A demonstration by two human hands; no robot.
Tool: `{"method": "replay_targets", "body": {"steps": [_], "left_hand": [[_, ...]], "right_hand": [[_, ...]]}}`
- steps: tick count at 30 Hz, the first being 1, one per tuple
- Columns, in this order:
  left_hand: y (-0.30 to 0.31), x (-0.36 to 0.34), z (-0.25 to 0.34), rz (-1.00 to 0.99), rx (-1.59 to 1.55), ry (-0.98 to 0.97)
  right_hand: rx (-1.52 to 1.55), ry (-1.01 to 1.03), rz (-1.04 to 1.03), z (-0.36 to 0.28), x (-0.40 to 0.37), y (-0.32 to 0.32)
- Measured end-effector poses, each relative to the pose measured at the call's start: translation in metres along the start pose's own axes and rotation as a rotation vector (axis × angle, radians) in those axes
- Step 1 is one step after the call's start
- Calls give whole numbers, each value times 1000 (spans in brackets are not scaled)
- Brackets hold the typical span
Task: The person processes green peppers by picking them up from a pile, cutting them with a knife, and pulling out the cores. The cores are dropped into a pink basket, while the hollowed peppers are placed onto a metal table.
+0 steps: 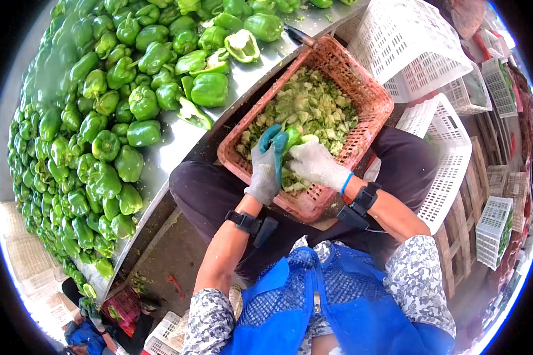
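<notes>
Over a red plastic basket (pixel 231 155) my two gloved hands meet at a green pepper (pixel 291 138). My left hand (pixel 268 160), in a grey and teal glove, has its fingers wrapped round the pepper's left side. My right hand (pixel 315 163), in a whitish glove, is closed at the pepper's right side, where a pale bit shows; its fingertips are partly hidden. Below them, pale green pepper scraps (pixel 314 100) fill much of the basket. It rests tilted between my legs.
A metal table (pixel 166 142) at the left holds a large heap of green peppers (pixel 95 130), some cut open. A knife (pixel 299 35) lies at its edge. White crates (pixel 450 160) and wooden pallets (pixel 461 234) stand at the right. Another person (pixel 86 337) is at the lower left.
</notes>
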State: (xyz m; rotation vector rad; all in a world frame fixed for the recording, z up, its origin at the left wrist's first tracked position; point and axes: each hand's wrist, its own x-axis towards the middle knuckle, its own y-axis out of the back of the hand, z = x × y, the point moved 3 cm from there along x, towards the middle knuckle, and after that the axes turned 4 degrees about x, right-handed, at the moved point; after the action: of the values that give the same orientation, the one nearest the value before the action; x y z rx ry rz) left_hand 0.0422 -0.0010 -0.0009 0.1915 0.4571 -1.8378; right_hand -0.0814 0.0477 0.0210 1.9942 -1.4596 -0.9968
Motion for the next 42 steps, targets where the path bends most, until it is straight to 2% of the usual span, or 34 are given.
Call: {"method": "replay_targets", "body": {"steps": [2,3,4,6,7,8,9,10,12,13,17,22,26,29,32,33,36,37,39,41,42], "left_hand": [[1,9,1,61,20,88],[3,15,0,96,25,133],[7,23,-3,5,-279,198],[5,14,13,-221,-691,182],[8,12,20,-305,-139,-131],[11,9,26,-230,387,-456],[8,7,26,-232,169,-368],[5,6,23,-233,-3,-280],[0,7,16,-213,-307,-111],[-2,8,14,-206,-431,-28],[-3,7,17,-141,-53,-230],[-4,6,14,-80,57,-290],[-1,9,9,-11,53,-251],[-4,4,19,14,65,-242],[5,5,22,-47,117,-304],[4,6,21,-78,-8,-261],[0,3,23,-182,-380,-165],[-1,3,28,-215,-441,-134],[-1,4,37,-275,-560,-67],[-4,0,29,-321,-485,-175],[-5,5,21,-252,-482,-129]], "right_hand": [[245,-57,-207,-1,3,-18],[226,53,-184,-20,-7,-18],[460,151,-118,-32,-17,-15],[801,-443,-386,-34,-29,-5],[686,-375,-262,-22,-26,-5],[574,-311,-134,-2,-25,-8],[638,-312,35,3,-26,-5],[614,-411,155,12,-24,-1],[611,-275,454,11,-22,17],[530,-301,447,2,-21,27],[291,-376,432,-8,-5,33],[103,-460,446,-10,16,18],[159,-320,517,11,29,-3],[261,-336,490,9,28,2],[374,-245,538,20,32,1],[366,-286,521,21,34,3],[939,-199,410,31,33,5],[1170,-113,384,31,27,7],[1273,-83,380,29,18,0],[1292,29,339,18,6,-2],[1285,19,392,27,14,-22]]}}
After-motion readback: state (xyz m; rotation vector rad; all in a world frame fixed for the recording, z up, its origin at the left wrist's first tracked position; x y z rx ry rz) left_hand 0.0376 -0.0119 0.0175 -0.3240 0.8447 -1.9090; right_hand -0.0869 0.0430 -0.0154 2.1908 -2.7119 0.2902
